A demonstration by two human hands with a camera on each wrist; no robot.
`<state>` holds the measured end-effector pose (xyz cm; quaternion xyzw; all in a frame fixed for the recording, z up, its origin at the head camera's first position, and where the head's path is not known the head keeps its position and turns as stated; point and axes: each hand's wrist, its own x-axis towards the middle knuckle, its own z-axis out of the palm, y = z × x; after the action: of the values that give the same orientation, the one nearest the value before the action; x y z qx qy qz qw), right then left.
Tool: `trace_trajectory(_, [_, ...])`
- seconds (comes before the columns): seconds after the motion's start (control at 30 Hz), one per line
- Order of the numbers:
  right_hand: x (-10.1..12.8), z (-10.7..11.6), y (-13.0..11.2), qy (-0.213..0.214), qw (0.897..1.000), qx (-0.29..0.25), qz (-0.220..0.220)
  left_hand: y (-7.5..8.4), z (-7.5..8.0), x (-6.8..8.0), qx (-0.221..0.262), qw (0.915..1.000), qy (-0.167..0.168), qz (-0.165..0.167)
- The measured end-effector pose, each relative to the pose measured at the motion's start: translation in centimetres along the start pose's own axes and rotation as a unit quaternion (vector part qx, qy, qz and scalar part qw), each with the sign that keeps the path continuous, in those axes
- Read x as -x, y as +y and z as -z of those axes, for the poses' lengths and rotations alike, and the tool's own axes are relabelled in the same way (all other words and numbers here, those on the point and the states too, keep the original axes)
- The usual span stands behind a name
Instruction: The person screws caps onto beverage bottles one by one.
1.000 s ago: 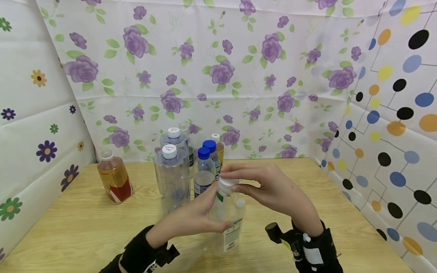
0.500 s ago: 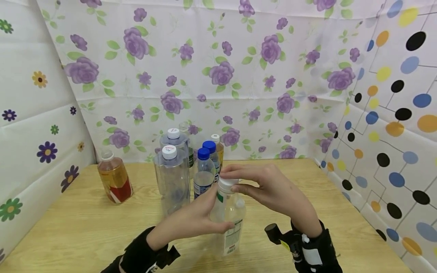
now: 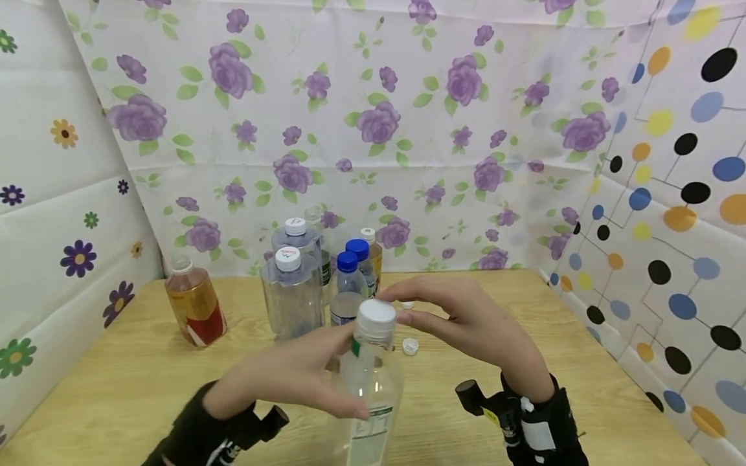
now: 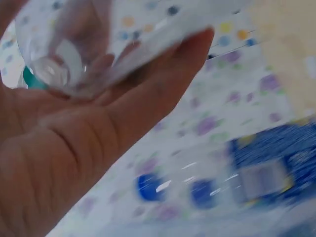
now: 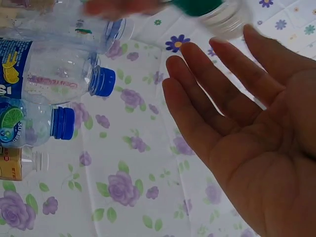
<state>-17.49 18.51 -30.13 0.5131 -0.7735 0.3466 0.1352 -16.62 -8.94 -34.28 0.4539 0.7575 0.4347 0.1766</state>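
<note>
I am looking at the table (image 3: 116,388), where a group of bottles (image 3: 303,285) is standing at the back. My left hand (image 3: 280,382) is grasping the clear bottle (image 3: 367,388), lifted above the table's front edge. My right hand (image 3: 466,320) is hovering released beside its white cap (image 3: 376,313).

Glossy clear plastic bottle (image 3: 367,395) with smooth white cap (image 3: 375,313); matt pale wood-grain table (image 3: 116,382); printed floral cloth backdrop (image 3: 350,129).
</note>
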Motion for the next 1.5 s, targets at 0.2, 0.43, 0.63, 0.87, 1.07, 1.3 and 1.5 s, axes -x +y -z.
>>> trace_trajectory(0.2, [0.0, -0.1, 0.4, 0.027, 0.996, 0.076, -0.027, 3.8, 2.7, 4.9, -0.090, 0.9926, 0.033, -0.075])
trace_trajectory(0.43, [-0.2, -0.4, 0.9, 0.031, 0.993, 0.104, -0.040, 5.3, 5.1, 11.9, -0.336, 0.9198, 0.197, -0.046])
trace_trajectory(0.63, [-0.4, -0.5, 0.9, 0.021, 0.993, 0.108, -0.043, 3.4, 8.0, 12.9, -0.356, 0.8955, 0.243, 0.112])
trace_trajectory(0.87, [-0.5, -0.9, 0.8, 0.002, 0.993, 0.107, -0.058, 0.9, 10.7, 10.5, -0.237, 0.9306, 0.221, 0.170])
trace_trajectory(1.07, [-0.6, -0.9, 1.0, -0.005, 0.992, 0.109, -0.068, -3.2, 12.4, 9.2, -0.153, 0.9383, 0.251, 0.181])
trace_trajectory(1.3, [-0.5, -0.9, 1.3, -0.011, 0.991, 0.107, -0.082, -6.8, 13.0, 8.6, -0.089, 0.9385, 0.252, 0.218])
trace_trajectory(1.5, [-0.4, -0.8, 1.4, -0.016, 0.990, 0.107, -0.093, -7.6, 12.7, 8.5, -0.080, 0.9458, 0.223, 0.222])
